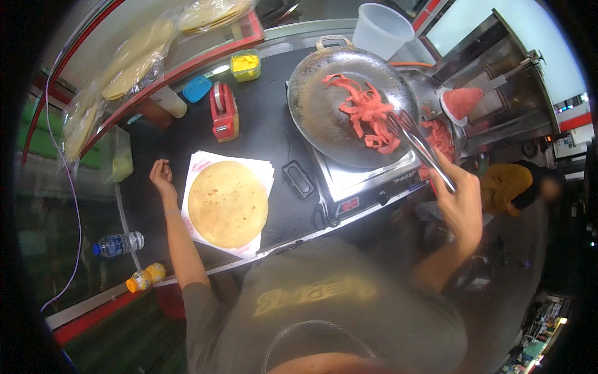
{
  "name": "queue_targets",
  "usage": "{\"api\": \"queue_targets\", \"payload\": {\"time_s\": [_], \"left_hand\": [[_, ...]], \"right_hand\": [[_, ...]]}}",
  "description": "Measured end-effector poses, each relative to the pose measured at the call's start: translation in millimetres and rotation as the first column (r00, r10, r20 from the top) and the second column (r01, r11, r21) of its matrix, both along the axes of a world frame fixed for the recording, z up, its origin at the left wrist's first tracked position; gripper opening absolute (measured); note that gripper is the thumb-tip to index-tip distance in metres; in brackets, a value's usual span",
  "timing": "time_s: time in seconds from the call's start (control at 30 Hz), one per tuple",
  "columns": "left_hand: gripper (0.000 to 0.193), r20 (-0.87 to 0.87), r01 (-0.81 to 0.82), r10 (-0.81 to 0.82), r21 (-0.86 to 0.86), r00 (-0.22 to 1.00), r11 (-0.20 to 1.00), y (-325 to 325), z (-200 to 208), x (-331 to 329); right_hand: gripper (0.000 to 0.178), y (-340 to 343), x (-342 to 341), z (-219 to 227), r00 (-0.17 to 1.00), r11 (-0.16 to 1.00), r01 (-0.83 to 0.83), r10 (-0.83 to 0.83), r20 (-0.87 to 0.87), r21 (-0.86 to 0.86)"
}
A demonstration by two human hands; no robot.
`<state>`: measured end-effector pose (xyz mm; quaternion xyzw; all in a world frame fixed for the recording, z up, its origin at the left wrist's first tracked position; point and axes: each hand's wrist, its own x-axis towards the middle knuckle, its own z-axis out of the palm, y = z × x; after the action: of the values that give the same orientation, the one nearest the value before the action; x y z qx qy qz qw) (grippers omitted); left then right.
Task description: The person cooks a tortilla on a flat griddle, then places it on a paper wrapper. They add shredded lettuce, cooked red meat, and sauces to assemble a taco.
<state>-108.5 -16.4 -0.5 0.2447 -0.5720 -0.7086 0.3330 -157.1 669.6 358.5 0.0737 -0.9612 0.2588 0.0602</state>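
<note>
My right hand (461,196) grips a pair of metal tongs (430,153). Their tips reach into red meat strips (364,109) heaped in a wide, dark pan (321,128). A silver gas stove (374,181) carries the pan. My left hand (163,177) rests on the dark counter, its fingers curled in loosely with nothing visible in them. Close to its right lies a round, browned flatbread (228,204) on a stack of white printed paper (261,171). More red strips (439,138) lie beside the pan's right edge, partly hidden by the tongs.
A red tape dispenser (223,112), a blue lid (197,89) and a tub of yellow pieces (245,65) stand behind the flatbread. Bagged flatbreads (140,53) lie on the rack. A white bucket (381,31) is behind the pan; a water bottle (118,244) lies left.
</note>
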Motion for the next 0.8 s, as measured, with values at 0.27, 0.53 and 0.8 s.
{"api": "queue_targets", "payload": {"time_s": [0.27,0.53,0.8], "left_hand": [[0.028,0.024,-0.017,0.016,0.026,1.0,1.0,-2.6,-6.4,0.2],[0.028,0.159,0.102,-0.045,-0.369,0.986,0.924,6.0,15.5,-11.4],[0.036,0.708,0.754,-0.397,-0.293,0.584,0.587,277.1,111.0,-16.4]], "right_hand": [[0.041,4.5,-13.2,-21.0,0.995,0.995,-0.097,0.097,0.035,-0.026],[0.041,-22.6,-34.0,-46.1,0.993,0.994,-0.103,0.105,-0.048,0.046],[0.048,-15.2,-37.8,-72.1,0.994,0.972,-0.088,0.071,-0.085,-0.218]]}}
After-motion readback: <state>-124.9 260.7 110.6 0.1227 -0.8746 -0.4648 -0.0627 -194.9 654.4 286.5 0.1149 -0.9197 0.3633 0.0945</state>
